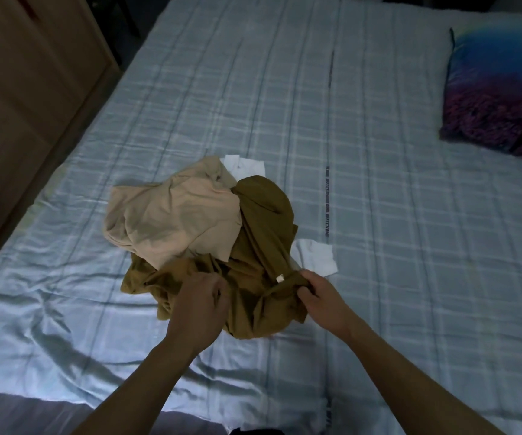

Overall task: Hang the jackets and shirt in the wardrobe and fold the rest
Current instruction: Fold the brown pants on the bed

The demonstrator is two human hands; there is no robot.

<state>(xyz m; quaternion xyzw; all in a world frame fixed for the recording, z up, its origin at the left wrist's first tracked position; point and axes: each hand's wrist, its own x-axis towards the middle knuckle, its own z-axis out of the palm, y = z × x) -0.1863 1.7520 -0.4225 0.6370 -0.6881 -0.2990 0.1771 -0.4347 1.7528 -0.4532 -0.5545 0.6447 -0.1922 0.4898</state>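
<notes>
1. Head view: the right hand [319, 296] is pinching the near edge of the olive garment [262, 233], beside its white tag.
2. The left hand [201, 301] is gripping the same edge, leftward.
3. From both grips, the olive garment is extending away up the bed [379, 152], under the beige garment [171, 215].

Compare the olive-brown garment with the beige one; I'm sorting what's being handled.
The crumpled olive-brown garment is darker; the crumpled beige garment is pale. Both hands, left hand and right hand, hold the olive-brown one in a grip; the beige one lies untouched, partly on top of it. Both lie bunched on the blue checked bedsheet.
</notes>
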